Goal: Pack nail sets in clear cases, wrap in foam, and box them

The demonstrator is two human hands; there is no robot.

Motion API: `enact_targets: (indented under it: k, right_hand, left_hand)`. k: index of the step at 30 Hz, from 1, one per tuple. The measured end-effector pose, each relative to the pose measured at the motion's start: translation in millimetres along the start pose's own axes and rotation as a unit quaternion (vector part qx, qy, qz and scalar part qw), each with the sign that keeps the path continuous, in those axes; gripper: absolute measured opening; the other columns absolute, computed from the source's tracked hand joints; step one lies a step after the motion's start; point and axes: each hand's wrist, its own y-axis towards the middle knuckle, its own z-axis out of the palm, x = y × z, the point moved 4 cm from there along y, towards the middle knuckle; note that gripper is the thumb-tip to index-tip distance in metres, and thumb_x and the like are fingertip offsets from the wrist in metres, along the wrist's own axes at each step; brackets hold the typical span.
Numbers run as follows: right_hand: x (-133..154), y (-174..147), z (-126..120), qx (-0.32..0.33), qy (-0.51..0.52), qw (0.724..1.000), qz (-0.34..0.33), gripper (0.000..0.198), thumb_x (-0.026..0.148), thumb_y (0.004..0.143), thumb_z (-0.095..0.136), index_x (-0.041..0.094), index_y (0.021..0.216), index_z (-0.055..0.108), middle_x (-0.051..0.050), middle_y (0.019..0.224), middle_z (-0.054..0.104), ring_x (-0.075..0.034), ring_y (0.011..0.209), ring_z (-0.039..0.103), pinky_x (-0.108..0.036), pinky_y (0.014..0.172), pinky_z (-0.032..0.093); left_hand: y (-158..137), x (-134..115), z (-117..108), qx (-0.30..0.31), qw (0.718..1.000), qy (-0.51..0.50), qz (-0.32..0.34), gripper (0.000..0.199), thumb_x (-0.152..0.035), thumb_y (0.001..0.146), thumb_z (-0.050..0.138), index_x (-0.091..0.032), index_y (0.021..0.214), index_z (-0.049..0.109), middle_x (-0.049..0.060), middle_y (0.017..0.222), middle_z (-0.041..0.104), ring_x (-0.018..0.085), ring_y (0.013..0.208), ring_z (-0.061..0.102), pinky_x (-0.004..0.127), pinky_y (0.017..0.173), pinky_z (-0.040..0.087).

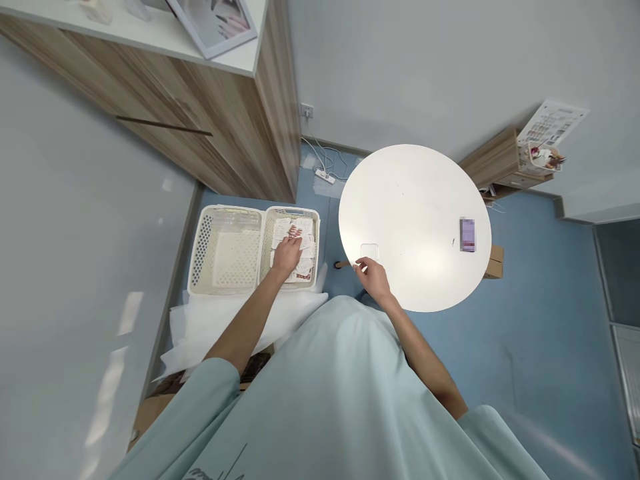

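My left hand (287,256) reaches into the right-hand white basket (317,230), its fingers stretched over white printed cards or packets (306,248) and touching them. Nothing lifted shows in that hand. Several of these pieces overlap in the basket, some with reddish-brown pictures. My right hand (374,280) hovers at the near-left edge of the round white table (415,193), fingers bent and thumb apart, with nothing visible between them. Just beyond those fingertips a small clear square case or tray (370,251) lies on the tabletop.
A second white basket (200,250) adjoins at left, above white plastic sheeting (225,313). A purple phone-like item (468,235) lies on the table's right side. Wooden cabinet (240,127), power strip (325,177) with cables, cardboard box (495,262) and small shelf (505,160) stand around.
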Motion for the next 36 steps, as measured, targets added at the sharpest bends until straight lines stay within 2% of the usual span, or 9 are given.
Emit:
enact_targets:
  k: [5,10,13,15,18,23,26,32,36]
  right_hand:
    - [-3.5,2.7,-9.2,0.003,-0.002,1.000,-0.015,0.023,0.039,0.101,0.057,0.024,0.109,0.071,-0.005,0.099,0.077,-0.021,0.080,0.069,-0.032,0.077,0.052]
    - [-4.9,6.1,-23.4,0.014,0.026,0.999,-0.028,0.024,0.041,0.100,0.058,0.024,0.109,0.071,-0.004,0.096,0.077,-0.019,0.074,0.067,-0.032,0.073,0.052]
    - [-3.6,7.5,-34.2,0.025,0.069,0.997,-0.037,0.024,0.044,0.099,0.060,0.025,0.105,0.073,-0.002,0.091,0.076,-0.018,0.069,0.067,-0.032,0.072,0.052]
    - [-1.2,8.8,-43.2,0.037,0.110,0.992,-0.041,0.025,0.047,0.098,0.062,0.025,0.102,0.074,-0.001,0.090,0.076,-0.018,0.066,0.069,-0.032,0.071,0.052]
    - [2.8,11.5,-61.2,0.056,0.178,0.981,-0.049,0.031,0.054,0.095,0.065,0.025,0.101,0.075,0.000,0.079,0.073,-0.018,0.061,0.069,-0.031,0.066,0.052]
    - [-5.3,13.4,-99.1,0.060,0.252,0.964,-0.051,0.034,0.058,0.089,0.071,0.024,0.090,0.072,0.004,0.059,0.059,-0.017,0.057,0.064,-0.029,0.060,0.051]
    - [-22.4,10.7,-116.7,0.063,0.273,0.959,-0.038,0.033,0.056,0.087,0.072,0.024,0.085,0.069,0.005,0.059,0.056,-0.015,0.055,0.060,-0.028,0.060,0.051]
    - [-59.2,1.3,-137.0,0.094,0.313,0.945,0.006,0.030,0.052,0.083,0.076,0.023,0.083,0.070,0.001,0.068,0.064,-0.014,0.058,0.061,-0.028,0.059,0.048]
    - [-73.2,-6.1,-142.6,0.118,0.341,0.932,0.019,0.032,0.053,0.081,0.077,0.022,0.080,0.069,0.001,0.069,0.064,-0.013,0.058,0.058,-0.027,0.057,0.045]
  left_hand:
    - [-4.1,-3.6,-10.5,-0.020,0.999,-0.007,-0.050,0.025,-0.019,0.097,0.049,-0.018,0.101,0.074,0.019,0.113,0.077,0.036,0.112,0.066,0.046,0.100,0.049]
    - [-28.4,-21.6,-44.0,-0.188,0.964,-0.116,-0.145,0.026,-0.033,0.101,0.054,-0.020,0.106,0.077,0.015,0.113,0.079,0.031,0.107,0.070,0.040,0.099,0.050]
    - [-47.4,-48.6,-58.1,-0.235,0.925,-0.230,-0.191,0.027,-0.044,0.094,0.067,-0.020,0.098,0.078,0.010,0.102,0.080,0.027,0.093,0.072,0.037,0.093,0.054]
    - [-56.3,-76.6,-59.2,-0.215,0.902,-0.329,-0.179,0.029,-0.048,0.089,0.071,-0.020,0.094,0.078,0.008,0.095,0.080,0.025,0.089,0.073,0.035,0.088,0.056]
    - [-65.4,-125.6,-52.4,-0.144,0.872,-0.446,-0.144,0.040,-0.057,0.084,0.076,-0.018,0.094,0.078,0.008,0.088,0.079,0.023,0.081,0.072,0.034,0.080,0.058]
    - [-72.2,-191.2,-41.1,-0.092,0.842,-0.515,-0.129,0.052,-0.066,0.076,0.082,-0.018,0.095,0.080,0.008,0.087,0.079,0.021,0.075,0.070,0.035,0.077,0.060]
    - [-70.9,-216.5,-36.8,-0.084,0.840,-0.519,-0.132,0.053,-0.067,0.075,0.083,-0.018,0.094,0.080,0.008,0.084,0.078,0.020,0.072,0.068,0.035,0.073,0.059]
    - [-66.9,-256.7,-28.8,-0.045,0.839,-0.524,-0.136,0.053,-0.067,0.075,0.084,-0.018,0.093,0.080,0.010,0.089,0.080,0.022,0.076,0.069,0.035,0.073,0.058]
    - [-63.2,-273.6,-28.5,-0.049,0.827,-0.540,-0.149,0.053,-0.064,0.078,0.084,-0.018,0.104,0.080,0.009,0.093,0.080,0.023,0.083,0.071,0.034,0.077,0.059]
